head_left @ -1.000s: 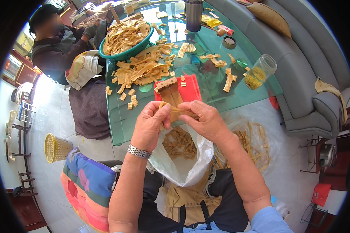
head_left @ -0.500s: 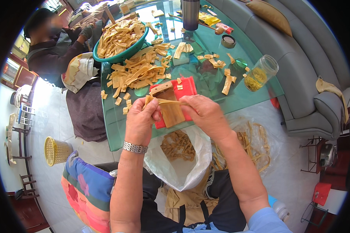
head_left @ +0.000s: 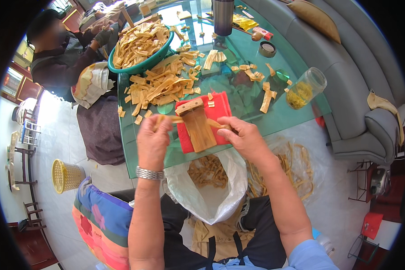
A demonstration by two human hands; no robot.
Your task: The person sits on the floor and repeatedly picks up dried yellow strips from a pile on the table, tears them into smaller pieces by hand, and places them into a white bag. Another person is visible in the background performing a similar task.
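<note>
My left hand (head_left: 153, 135) is closed on a tan, fibrous strip (head_left: 176, 119) at the left of a wooden board. My right hand (head_left: 240, 137) pinches a matching tan length (head_left: 215, 124) on the board's other side. Whether these are one strip or two pieces, I cannot tell. Between my hands, the wooden board (head_left: 200, 132) with a screwed crossbar at its far end lies on a red cloth (head_left: 220, 105). Below the table edge, a white sack (head_left: 231, 198) gapes, holding knotted tan pieces (head_left: 207, 171).
A heaped green basin (head_left: 141, 66) and loose tan strips (head_left: 164, 87) occupy the glass table (head_left: 279, 121). A jar (head_left: 305, 87) and a tumbler (head_left: 222, 18) stand there too. Another person (head_left: 60, 58) sits at left; a grey sofa (head_left: 337, 76) runs along the right.
My hands have moved apart and slightly lower, my left to the left. The strip stretched between them across the board now shows only at either side of it.
</note>
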